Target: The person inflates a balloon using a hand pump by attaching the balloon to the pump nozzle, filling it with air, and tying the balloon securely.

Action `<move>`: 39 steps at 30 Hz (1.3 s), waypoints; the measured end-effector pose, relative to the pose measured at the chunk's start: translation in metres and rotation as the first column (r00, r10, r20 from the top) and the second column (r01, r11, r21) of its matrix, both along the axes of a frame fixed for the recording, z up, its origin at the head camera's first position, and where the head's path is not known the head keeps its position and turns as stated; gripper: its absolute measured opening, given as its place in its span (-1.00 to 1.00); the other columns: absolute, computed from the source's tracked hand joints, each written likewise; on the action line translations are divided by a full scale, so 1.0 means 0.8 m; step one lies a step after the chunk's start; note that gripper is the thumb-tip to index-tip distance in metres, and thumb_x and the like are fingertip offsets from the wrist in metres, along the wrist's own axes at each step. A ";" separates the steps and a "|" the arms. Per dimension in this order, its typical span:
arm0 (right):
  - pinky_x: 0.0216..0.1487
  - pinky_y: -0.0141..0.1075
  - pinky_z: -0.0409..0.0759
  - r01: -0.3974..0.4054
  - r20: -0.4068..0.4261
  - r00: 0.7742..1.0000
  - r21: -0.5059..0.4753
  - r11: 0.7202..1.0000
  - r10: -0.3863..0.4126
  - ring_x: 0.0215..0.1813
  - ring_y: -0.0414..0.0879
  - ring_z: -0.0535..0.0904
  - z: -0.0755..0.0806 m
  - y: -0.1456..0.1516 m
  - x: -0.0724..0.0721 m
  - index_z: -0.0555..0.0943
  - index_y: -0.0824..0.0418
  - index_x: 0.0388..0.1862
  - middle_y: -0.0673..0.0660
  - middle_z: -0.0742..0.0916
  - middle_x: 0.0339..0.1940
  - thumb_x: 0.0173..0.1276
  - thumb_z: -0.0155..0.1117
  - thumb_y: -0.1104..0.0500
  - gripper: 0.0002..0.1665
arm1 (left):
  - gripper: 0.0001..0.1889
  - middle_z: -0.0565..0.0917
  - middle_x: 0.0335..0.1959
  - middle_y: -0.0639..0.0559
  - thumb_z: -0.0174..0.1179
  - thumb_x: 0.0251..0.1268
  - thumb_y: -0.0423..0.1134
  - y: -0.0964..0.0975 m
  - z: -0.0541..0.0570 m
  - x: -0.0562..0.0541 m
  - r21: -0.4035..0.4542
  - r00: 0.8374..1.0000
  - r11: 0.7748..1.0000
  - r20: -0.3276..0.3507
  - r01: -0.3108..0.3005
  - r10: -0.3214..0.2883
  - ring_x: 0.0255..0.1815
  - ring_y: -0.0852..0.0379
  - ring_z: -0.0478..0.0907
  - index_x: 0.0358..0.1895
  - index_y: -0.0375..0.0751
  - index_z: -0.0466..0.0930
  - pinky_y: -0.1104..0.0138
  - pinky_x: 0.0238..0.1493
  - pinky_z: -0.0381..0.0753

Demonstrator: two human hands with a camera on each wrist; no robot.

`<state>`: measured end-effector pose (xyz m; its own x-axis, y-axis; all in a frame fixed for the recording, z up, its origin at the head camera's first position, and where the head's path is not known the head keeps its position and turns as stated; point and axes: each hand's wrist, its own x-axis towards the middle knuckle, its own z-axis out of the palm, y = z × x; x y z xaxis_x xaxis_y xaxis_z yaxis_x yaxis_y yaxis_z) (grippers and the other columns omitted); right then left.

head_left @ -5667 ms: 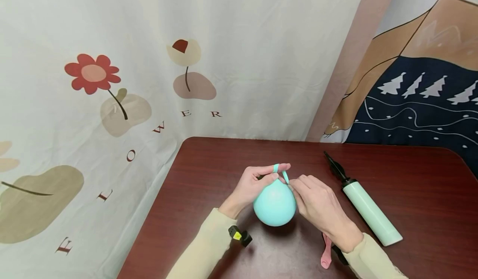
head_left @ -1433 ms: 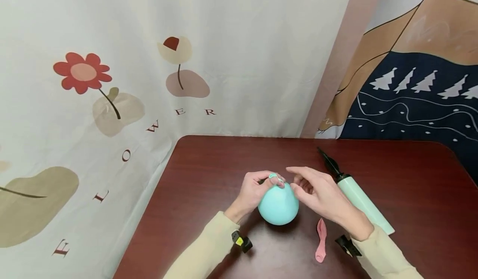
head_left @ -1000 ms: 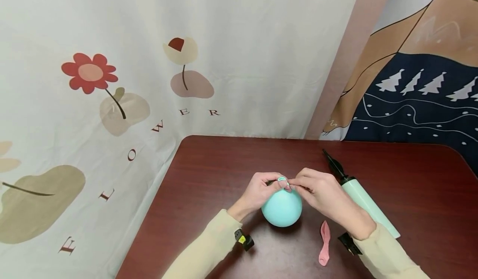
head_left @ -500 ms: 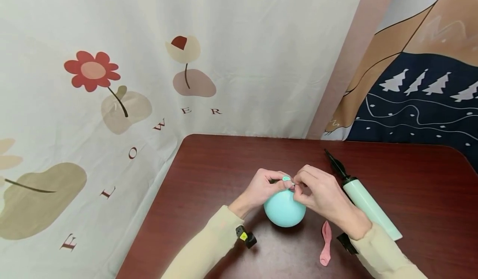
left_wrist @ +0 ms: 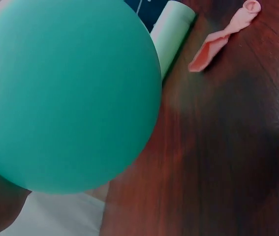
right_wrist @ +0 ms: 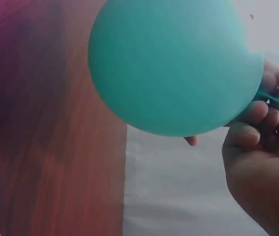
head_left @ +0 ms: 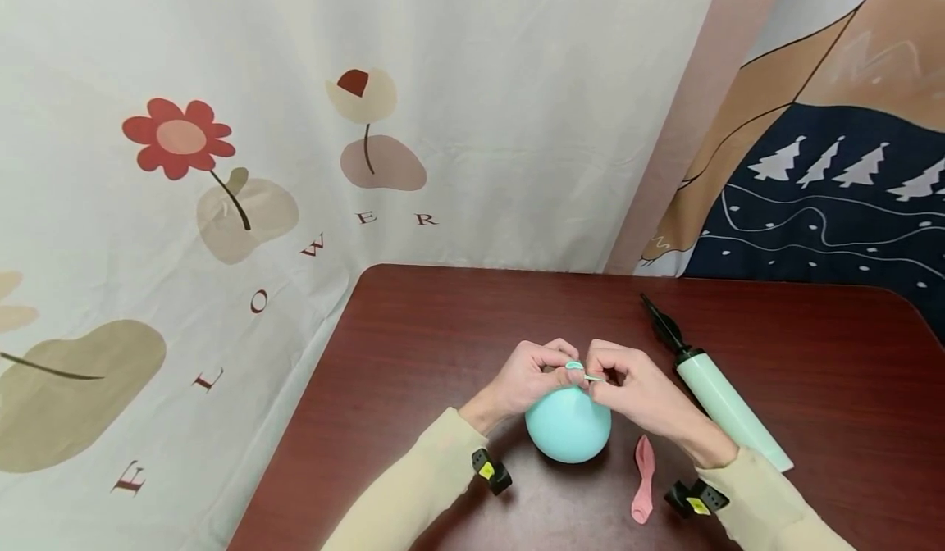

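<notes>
An inflated turquoise balloon (head_left: 568,426) hangs below both hands, low over the table, its neck upward. My left hand (head_left: 522,379) pinches the neck between thumb and fingers, and a small loop of the neck shows at its fingertips. From the right, my right hand (head_left: 641,393) pinches the short tail of the neck between thumb and forefinger. In the right wrist view the thin tail (right_wrist: 274,98) stretches between the fingers. The balloon (left_wrist: 70,98) fills much of the left wrist view and hides most of the hands there.
A limp pink balloon (head_left: 644,479) lies on the dark red table (head_left: 413,313), right of the turquoise one. Behind the right forearm rests a pale green hand pump (head_left: 732,410) with a black nozzle. Printed curtains (head_left: 502,125) stand behind the table.
Earlier the neck was wrapped round the left hand's extended forefinger; now that finger is bent and pinches it. The right hand came off briefly, then took the tail. The turquoise balloon shifted slightly right.
</notes>
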<state>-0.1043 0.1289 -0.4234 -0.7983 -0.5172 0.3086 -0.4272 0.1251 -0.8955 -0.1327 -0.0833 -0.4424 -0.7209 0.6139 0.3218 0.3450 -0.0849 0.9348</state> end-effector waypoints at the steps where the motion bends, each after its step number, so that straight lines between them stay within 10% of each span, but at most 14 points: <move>1: -0.45 -0.31 0.35 0.040 -0.017 0.999 0.014 0.999 -0.039 -0.37 -0.18 0.38 0.001 -0.001 0.001 0.36 -0.04 -0.56 -0.05 0.45 -0.46 0.22 0.20 0.49 -0.55 | -0.24 0.61 -0.30 -0.32 0.22 0.32 0.27 0.000 0.000 0.000 -0.004 1.000 1.000 -0.003 -0.006 0.006 -0.06 0.23 0.51 -0.27 -0.59 0.73 0.36 -0.09 0.58; 9: -0.57 -0.46 0.33 0.264 -0.274 0.931 0.051 0.963 -0.241 -0.53 -0.33 0.36 0.007 -0.001 0.004 0.42 -0.13 -0.57 -0.19 0.50 -0.51 0.21 0.39 0.37 -0.55 | -0.25 0.67 -0.29 -0.34 0.25 0.32 0.29 0.000 0.005 -0.001 -0.040 1.000 0.999 0.010 0.000 0.000 -0.03 0.27 0.54 -0.24 -0.56 0.75 0.34 0.00 0.61; 17: -0.52 -0.58 0.31 0.308 -0.594 0.781 0.097 0.946 -0.193 -0.48 -0.39 0.32 0.014 0.006 -0.007 0.44 -0.04 -0.46 -0.19 0.49 -0.45 0.13 0.27 0.37 -0.70 | -0.50 0.70 -0.23 -0.27 0.32 0.45 -0.01 0.000 0.007 -0.001 -0.042 0.999 0.999 0.039 -0.010 0.012 -0.08 0.27 0.58 -0.21 -0.54 0.75 0.33 -0.04 0.64; 22: -0.53 -0.49 0.50 0.383 -0.748 0.638 0.106 0.918 -0.180 -0.49 -0.31 0.48 0.016 0.007 -0.011 0.57 0.18 -0.26 -0.04 0.61 -0.34 0.30 0.25 0.28 -0.94 | -0.80 0.69 -0.21 -0.23 0.32 0.43 -0.34 0.002 0.009 0.004 -0.067 0.994 0.993 0.046 -0.099 0.103 -0.04 0.27 0.57 -0.20 -0.49 0.78 0.30 -0.05 0.65; 27: -0.54 -0.25 0.66 0.502 -0.872 0.445 0.054 0.863 -0.204 -0.50 -0.12 0.63 0.013 0.001 -0.010 0.68 0.34 -0.12 0.13 0.71 -0.27 0.62 0.01 0.15 -0.66 | -0.88 0.76 -0.13 -0.24 0.32 0.38 -0.45 0.010 0.009 0.007 -0.059 0.976 0.976 0.043 -0.210 0.212 0.04 0.18 0.66 -0.15 -0.47 0.79 0.18 0.15 0.64; 31: -0.53 -0.19 0.68 0.549 -0.905 0.337 -0.033 0.835 -0.258 -0.47 -0.04 0.68 0.006 -0.008 -0.007 0.67 0.41 -0.15 0.19 0.72 -0.30 0.63 0.07 0.19 -0.68 | -0.86 0.80 -0.18 -0.26 0.33 0.38 -0.44 0.022 0.006 0.013 0.008 0.945 0.946 0.025 -0.325 0.325 -0.02 0.09 0.76 -0.11 -0.47 0.79 0.08 0.33 0.54; 39: -0.57 -0.18 0.65 0.573 -0.880 0.309 -0.130 0.809 -0.360 -0.46 0.00 0.71 -0.005 -0.025 -0.014 0.63 0.46 -0.15 0.27 0.75 -0.26 0.63 0.10 0.23 -0.71 | -0.74 0.75 -0.20 -0.43 0.40 0.35 -0.34 0.039 0.002 0.030 0.162 0.852 0.846 0.243 -0.508 0.464 -0.26 0.27 0.73 -0.10 -0.55 0.75 0.32 -0.15 0.73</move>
